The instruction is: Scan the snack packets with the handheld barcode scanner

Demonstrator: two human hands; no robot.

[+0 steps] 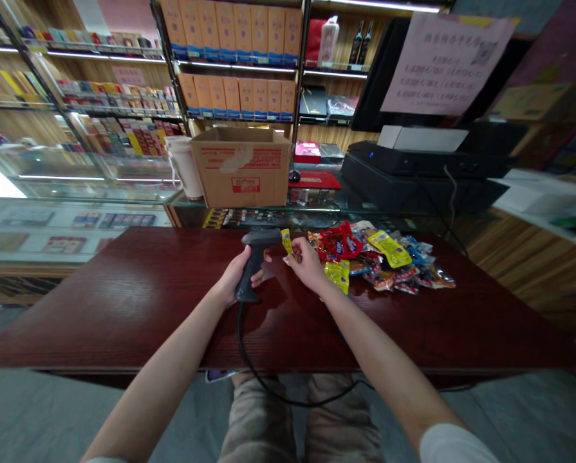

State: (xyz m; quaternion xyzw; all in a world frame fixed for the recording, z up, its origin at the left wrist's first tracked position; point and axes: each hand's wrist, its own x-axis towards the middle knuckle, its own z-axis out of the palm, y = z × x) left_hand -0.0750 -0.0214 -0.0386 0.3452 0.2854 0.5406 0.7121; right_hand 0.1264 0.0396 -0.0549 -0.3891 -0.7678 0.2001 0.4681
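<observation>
My left hand (234, 275) is wrapped around the grip of a black handheld barcode scanner (253, 260), whose head points right. A black cable runs down from its base. Just in front of the scanner head, my right hand (309, 262) pinches a small yellow snack packet (286, 242); part of it is hidden by the fingers. Right beside that hand lies a heap of snack packets (389, 257) in red, yellow, blue and clear wrappers. A red packet (338, 242) rests on the heap's left part, a yellow one (390, 248) on top.
A dark red wooden table (138, 302) spans the front. Behind it, a cardboard box (242, 167) stands on a glass counter beside a white cylindrical container (185, 167). A black monitor and printer-like machine (413, 167) are at right. The scanner cable hangs over the table's front edge.
</observation>
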